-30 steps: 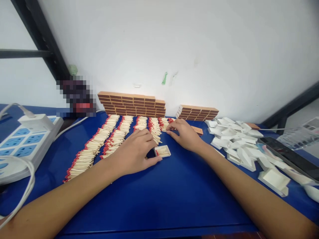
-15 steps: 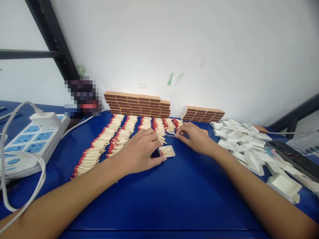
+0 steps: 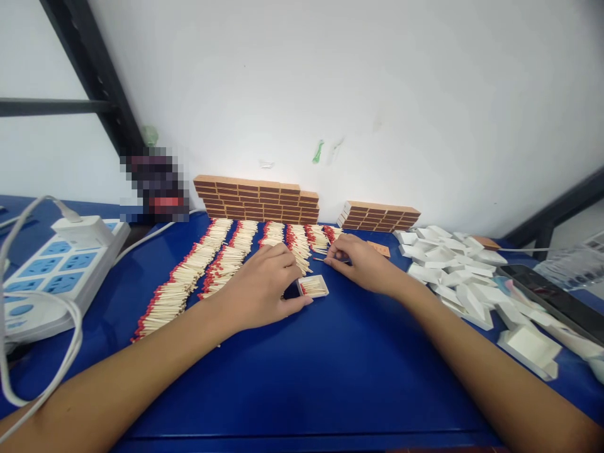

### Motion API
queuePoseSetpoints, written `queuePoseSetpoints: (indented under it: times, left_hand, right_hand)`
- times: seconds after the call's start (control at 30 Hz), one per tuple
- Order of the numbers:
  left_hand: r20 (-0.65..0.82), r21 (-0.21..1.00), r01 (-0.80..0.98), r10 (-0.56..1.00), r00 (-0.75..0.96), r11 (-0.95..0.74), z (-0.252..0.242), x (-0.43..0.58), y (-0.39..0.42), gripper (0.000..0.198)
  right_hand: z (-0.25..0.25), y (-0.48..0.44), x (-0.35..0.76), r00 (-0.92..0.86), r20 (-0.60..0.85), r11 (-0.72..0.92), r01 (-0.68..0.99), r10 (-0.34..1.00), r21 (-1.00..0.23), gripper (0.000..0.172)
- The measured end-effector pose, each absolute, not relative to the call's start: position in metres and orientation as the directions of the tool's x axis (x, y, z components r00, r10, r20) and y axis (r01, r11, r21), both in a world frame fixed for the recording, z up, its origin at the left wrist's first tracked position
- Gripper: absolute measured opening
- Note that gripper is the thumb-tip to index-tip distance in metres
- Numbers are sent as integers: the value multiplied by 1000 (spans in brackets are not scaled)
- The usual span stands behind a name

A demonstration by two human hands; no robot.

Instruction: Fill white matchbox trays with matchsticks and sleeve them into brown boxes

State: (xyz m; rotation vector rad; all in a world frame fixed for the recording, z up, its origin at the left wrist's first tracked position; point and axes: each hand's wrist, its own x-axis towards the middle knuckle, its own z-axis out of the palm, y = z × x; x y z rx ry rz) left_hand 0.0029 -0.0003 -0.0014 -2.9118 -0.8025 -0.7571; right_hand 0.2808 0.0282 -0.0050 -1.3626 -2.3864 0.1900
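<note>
On the blue table [image 3: 306,371], my left hand [image 3: 262,286] curls around the left side of a small white matchbox tray [image 3: 313,287] with a few matches in it. My right hand [image 3: 361,263] lies just behind and right of the tray, its fingertips pinched on matches [image 3: 321,258] at the near end of the match rows. Several long rows of red-tipped matches [image 3: 207,267] run from the middle of the table toward the wall.
Stacked brown matchbox sleeves [image 3: 257,198] stand against the wall, with a smaller stack [image 3: 380,216] to the right. A pile of white trays [image 3: 455,267] lies at right, beside a black phone [image 3: 550,296]. A white power strip [image 3: 56,270] with cable sits at left.
My right hand drew back from the far match rows toward the tray with matches pinched. The left hand stayed on the tray. The camera shifted slightly.
</note>
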Motion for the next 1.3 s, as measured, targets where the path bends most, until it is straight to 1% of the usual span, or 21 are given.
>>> queuePoseSetpoints:
  times: [0.2, 0.37, 0.5, 0.73, 0.9, 1.07, 1.17, 1.3]
  left_hand:
    - [468, 110, 480, 471, 748, -870, -2, 3, -1, 29]
    - [466, 111, 482, 474, 747, -869, -2, 2, -1, 29]
    - [471, 114, 478, 471, 746, -871, -1, 3, 0, 29]
    - [454, 113, 491, 484, 748, -864, 0, 4, -1, 29]
    - [454, 116, 488, 483, 749, -865, 0, 3, -1, 28]
    - [465, 104, 484, 473, 748, -869, -1, 3, 0, 28]
    - [470, 105, 486, 474, 745, -868, -1, 3, 0, 27]
    - [473, 111, 499, 487, 734, -860, 0, 3, 0, 26]
  right_hand:
    - [-8, 31, 282, -417, 313, 504, 814, 853, -288, 8]
    - [-11, 33, 281, -422, 309, 509, 807, 852, -301, 11]
    - [-11, 32, 281, -397, 331, 498, 806, 856, -321, 8]
    - [-8, 33, 282, -401, 283, 481, 812, 871, -330, 12]
    - [-8, 32, 281, -389, 274, 467, 817, 879, -338, 10]
    - [-8, 33, 281, -392, 244, 457, 824, 887, -336, 13]
    - [-1, 29, 283, -391, 267, 465, 819, 881, -336, 14]
    - [13, 11, 273, -428, 282, 509, 776, 859, -372, 16]
